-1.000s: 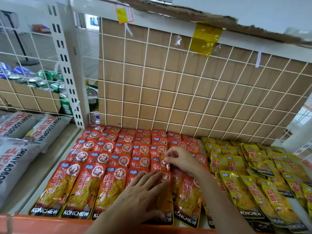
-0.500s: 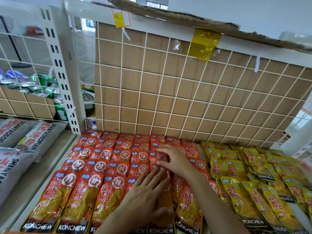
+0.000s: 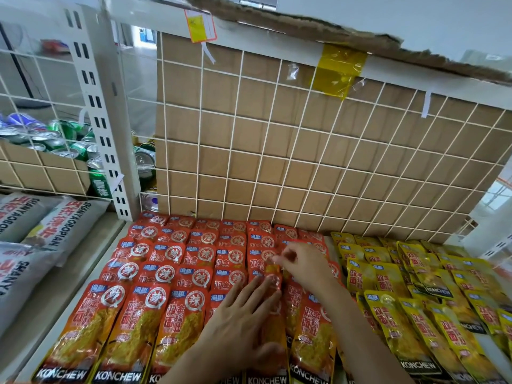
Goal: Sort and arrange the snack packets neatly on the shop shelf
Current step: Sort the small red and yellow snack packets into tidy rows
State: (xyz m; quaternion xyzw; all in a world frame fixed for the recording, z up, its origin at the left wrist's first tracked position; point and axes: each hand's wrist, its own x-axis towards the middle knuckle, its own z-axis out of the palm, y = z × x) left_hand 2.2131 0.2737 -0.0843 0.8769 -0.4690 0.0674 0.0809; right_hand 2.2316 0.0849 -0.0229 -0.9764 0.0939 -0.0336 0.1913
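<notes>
Red KONCHEW snack packets (image 3: pixel 177 261) lie in overlapping rows across the left and middle of the shelf. Yellow KONCHEW packets (image 3: pixel 401 286) fill the right side in looser rows. My left hand (image 3: pixel 243 322) lies flat, fingers straight, pressing on a red packet (image 3: pixel 273 342) in the front row. My right hand (image 3: pixel 307 264) reaches further back and pinches the top edge of a red packet (image 3: pixel 274 266) in the same column; its fingertips are blurred.
A white wire grid backed by brown cardboard (image 3: pixel 304 151) closes the shelf's rear. A white slotted upright (image 3: pixel 102 128) stands at the left. Green drink cans (image 3: pixel 69 142) sit behind it. Grey SHANYAOBOPIAN bags (image 3: pixel 36 225) lie on the neighbouring shelf at left.
The view has drawn closer to the shelf. My right hand has shifted slightly back along the red column; my left hand stays flat on the front packet.
</notes>
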